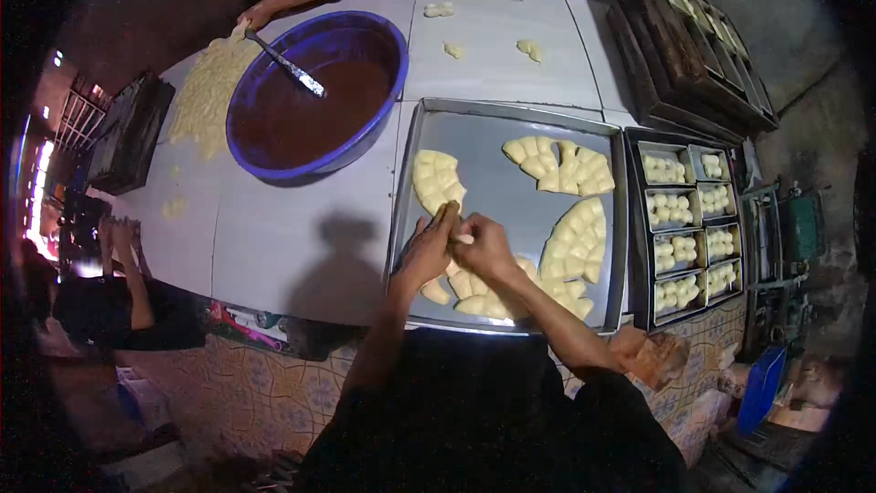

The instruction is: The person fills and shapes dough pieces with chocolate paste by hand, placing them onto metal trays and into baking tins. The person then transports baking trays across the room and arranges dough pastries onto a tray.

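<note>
Both my hands are over the left part of a large metal tray (620,219). Between them shows a small end of pale dough (465,239). My right hand (485,251) is closed around it. My left hand (432,245) presses against the right one, its fingers together on the dough; its fingertips partly hide what they grip. A scored dough slab (438,178) lies just beyond my fingers. More scored slabs rest in the tray: one pair at the far side (584,171), one at the right (577,242), and pieces near the front edge (484,303), partly under my forearm.
A blue basin (239,151) of brown filling, with a spatula (287,66) in it, stands left of the tray. Beyond it, another person's hand (258,16) touches a dough sheet (208,91). Small loaf tins (675,256) with dough stand right; stacked dark trays (675,46) stand behind.
</note>
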Available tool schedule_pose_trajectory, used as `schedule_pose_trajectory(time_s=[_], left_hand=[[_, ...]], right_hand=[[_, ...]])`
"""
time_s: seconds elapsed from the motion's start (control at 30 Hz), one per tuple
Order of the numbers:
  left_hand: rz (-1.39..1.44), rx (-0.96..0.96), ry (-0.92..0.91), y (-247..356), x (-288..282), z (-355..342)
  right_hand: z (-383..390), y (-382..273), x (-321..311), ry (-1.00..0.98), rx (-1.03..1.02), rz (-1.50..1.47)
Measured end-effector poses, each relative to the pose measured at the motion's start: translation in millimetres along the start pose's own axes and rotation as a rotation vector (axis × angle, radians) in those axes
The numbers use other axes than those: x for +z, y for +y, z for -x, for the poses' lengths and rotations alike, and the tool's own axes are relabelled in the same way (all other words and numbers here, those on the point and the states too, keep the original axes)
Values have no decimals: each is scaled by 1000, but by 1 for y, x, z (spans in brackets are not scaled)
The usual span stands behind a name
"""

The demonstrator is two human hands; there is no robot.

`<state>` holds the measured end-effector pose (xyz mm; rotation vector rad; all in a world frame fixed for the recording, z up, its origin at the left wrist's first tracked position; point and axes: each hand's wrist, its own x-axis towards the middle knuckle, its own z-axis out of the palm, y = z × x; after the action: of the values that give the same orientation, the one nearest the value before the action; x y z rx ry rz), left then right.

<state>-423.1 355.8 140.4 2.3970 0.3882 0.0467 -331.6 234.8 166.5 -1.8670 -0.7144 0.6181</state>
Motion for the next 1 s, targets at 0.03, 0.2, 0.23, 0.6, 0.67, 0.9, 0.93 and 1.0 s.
schedule_pose_trajectory(time_s=[0.03,0.2,0.23,0.6,0.67,0.9,0.93,1.0], left_hand=[[-44,51,27,-8,5,4],[196,-20,170,9,-7,7],[447,-2,289,25,-9,7],[299,193,339,11,5,19],[370,74,345,18,-10,26],[382,46,442,1,-35,17],[331,42,439,-2,-38,13],[252,81,420,-4,-41,3]], right_hand=[[16,-19,-12,60,-7,-78],[68,-98,-100,316,-448,-81],[73,-107,-105,403,-500,-105],[113,-170,-120,529,-1063,-716],[91,-139,-116,667,-919,-542],[-2,-5,-24,314,-220,204],[-13,-17,-14,279,-95,132],[-34,-21,-2,252,35,60]])
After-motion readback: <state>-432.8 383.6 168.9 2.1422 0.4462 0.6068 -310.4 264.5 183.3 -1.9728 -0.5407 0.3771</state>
